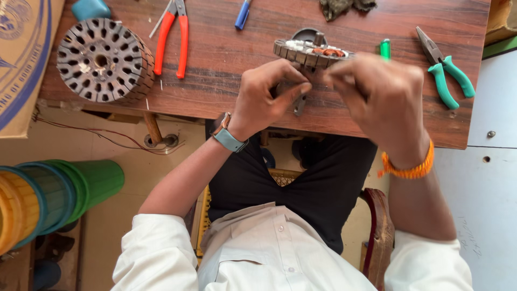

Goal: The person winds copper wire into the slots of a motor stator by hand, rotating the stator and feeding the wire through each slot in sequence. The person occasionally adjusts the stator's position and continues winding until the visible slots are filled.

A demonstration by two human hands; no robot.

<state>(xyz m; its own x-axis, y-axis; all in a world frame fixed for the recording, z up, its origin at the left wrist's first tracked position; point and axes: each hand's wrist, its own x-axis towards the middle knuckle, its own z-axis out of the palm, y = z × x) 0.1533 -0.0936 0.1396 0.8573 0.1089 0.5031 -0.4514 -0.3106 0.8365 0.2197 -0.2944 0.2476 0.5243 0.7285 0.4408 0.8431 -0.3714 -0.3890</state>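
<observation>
Apparently mid-winding, the left hand [272, 94] and right hand [377, 91] both pinch at the slotted stator ring [309, 51] tilted on the wooden table [226, 59]; next calls for steady threading. Beyond lie red pliers [173, 35].

Cardboard box at the desk's left edge

1 tan cardboard box [24, 59] with blue curved printing stands upper left, beside the wooden desk [226, 59].

Both hands cover the near side of the stator [311, 51], so what the fingers pinch cannot be told. The blue pen [243, 14], red pliers [173, 32], dark rag [344, 7] and teal object [90, 8] are cut off by the top edge.
</observation>
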